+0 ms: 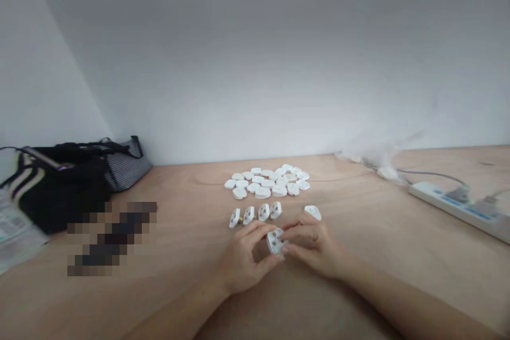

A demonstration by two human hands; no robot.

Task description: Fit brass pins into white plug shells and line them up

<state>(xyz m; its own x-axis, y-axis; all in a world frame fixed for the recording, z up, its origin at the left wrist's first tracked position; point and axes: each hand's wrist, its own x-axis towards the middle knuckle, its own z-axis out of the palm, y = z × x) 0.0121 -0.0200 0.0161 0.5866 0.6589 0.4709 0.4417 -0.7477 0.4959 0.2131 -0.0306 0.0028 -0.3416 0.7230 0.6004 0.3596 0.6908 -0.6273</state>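
Between my hands is a white plug half point(274, 242) with its inside showing, brass-coloured parts set in it. My left hand point(247, 259) grips its left side between thumb and fingers. My right hand point(314, 244) pinches at its right edge, and whether those fingers hold a small part is too small to see. Just beyond my hands stands a row of several similar plug halves point(263, 212), open sides facing me, with brass pins behind. A white plug cover point(313, 212) lies flat right above my right hand.
Several white plug covers point(263, 192) form a cluster farther back on the wooden table point(191, 234). At right lie a white power strip point(458, 207) with plugs in it and clear plastic wrap point(378, 156). Bags point(59, 186) and a pixelated dark object point(113, 239) are at left.
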